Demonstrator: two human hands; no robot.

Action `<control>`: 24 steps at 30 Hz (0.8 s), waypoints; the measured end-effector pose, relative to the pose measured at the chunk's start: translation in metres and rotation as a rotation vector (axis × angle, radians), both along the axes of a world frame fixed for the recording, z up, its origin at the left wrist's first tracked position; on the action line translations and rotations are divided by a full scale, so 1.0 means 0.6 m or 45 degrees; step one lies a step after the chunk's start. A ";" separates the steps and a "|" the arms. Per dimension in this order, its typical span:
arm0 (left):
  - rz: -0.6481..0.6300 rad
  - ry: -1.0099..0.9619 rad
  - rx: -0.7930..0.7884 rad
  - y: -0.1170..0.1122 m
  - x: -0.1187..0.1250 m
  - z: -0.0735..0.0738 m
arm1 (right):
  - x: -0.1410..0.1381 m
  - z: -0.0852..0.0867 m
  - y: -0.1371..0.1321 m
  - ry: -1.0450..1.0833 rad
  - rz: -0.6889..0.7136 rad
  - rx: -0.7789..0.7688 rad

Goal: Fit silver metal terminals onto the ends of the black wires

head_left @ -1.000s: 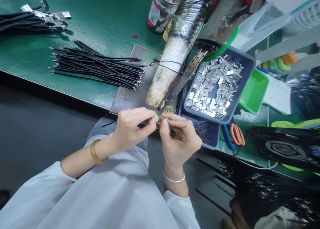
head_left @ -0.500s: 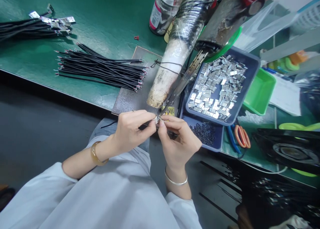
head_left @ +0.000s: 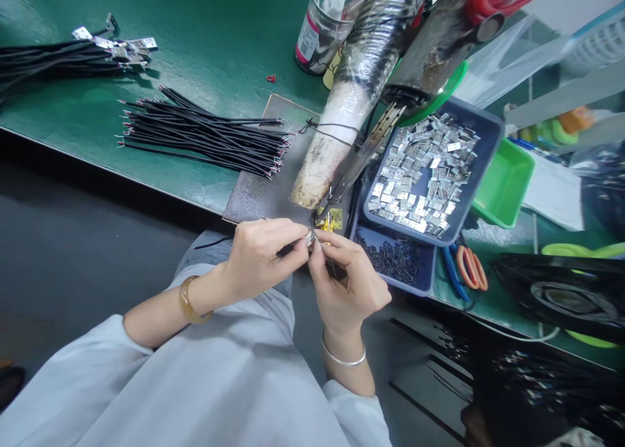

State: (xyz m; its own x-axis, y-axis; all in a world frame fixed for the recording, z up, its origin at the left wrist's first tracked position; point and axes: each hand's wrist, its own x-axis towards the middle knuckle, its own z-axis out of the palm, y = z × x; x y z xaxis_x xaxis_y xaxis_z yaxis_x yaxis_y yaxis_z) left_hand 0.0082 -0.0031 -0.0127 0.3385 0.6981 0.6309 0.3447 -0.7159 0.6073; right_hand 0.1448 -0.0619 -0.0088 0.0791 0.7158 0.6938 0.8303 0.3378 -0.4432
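Both hands together off the bench's front edge, a small metal piece at my fingertips.

My left hand (head_left: 266, 255) pinches the small metal piece (head_left: 309, 238) between thumb and forefinger; my right hand (head_left: 349, 278) meets it there, thumb and fingers drawn together, but whether on the piece or something thinner I cannot tell. The piece is just off the near edge of the metal plate (head_left: 251, 196), which lies along the front edge of the bench (head_left: 209, 17). Black cables (head_left: 200, 131) reach over the plate's left edge. White pipe (head_left: 325, 148) slants down above the plate. Right of it, a blue tray (head_left: 492, 144) of metal connectors (head_left: 424, 174) overlaps the far side of a lower tray (head_left: 426, 274) holding small black pieces (head_left: 393, 258). Orange-handled tool (head_left: 472, 269) near that tray's right edge.
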 end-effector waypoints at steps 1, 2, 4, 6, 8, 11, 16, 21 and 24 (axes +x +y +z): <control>-0.002 0.005 0.019 -0.002 -0.001 0.000 | 0.000 0.000 -0.003 -0.005 0.004 0.007; -0.008 0.013 0.032 -0.003 -0.002 0.000 | 0.001 0.000 -0.006 -0.002 0.009 0.008; -0.027 0.040 0.040 -0.007 -0.004 0.002 | 0.002 -0.002 -0.013 0.027 0.022 0.000; -0.036 0.069 0.048 -0.009 -0.008 0.004 | 0.003 -0.005 -0.020 0.091 0.040 -0.026; -0.042 0.114 0.080 -0.012 -0.011 0.006 | 0.006 -0.006 -0.025 0.192 0.048 -0.054; -0.150 0.275 0.209 -0.023 -0.015 0.008 | 0.012 0.005 -0.031 0.352 -0.024 0.090; -0.863 0.867 0.322 -0.079 -0.010 -0.003 | 0.019 0.061 -0.050 0.439 -0.102 0.076; -1.313 1.128 0.404 -0.142 0.011 -0.022 | 0.013 0.086 -0.054 0.115 0.437 -0.726; -1.351 1.200 0.484 -0.158 0.022 -0.019 | 0.002 0.076 -0.046 0.092 0.600 -0.770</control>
State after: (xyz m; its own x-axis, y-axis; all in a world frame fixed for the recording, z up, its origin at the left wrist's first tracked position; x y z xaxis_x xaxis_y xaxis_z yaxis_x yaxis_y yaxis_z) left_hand 0.0212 -0.0977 -0.0238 0.9570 -0.2891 -0.0242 -0.2801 -0.9426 0.1819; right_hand 0.1459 -0.0893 0.0367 -0.2980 0.9383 0.1756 0.6206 0.3302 -0.7112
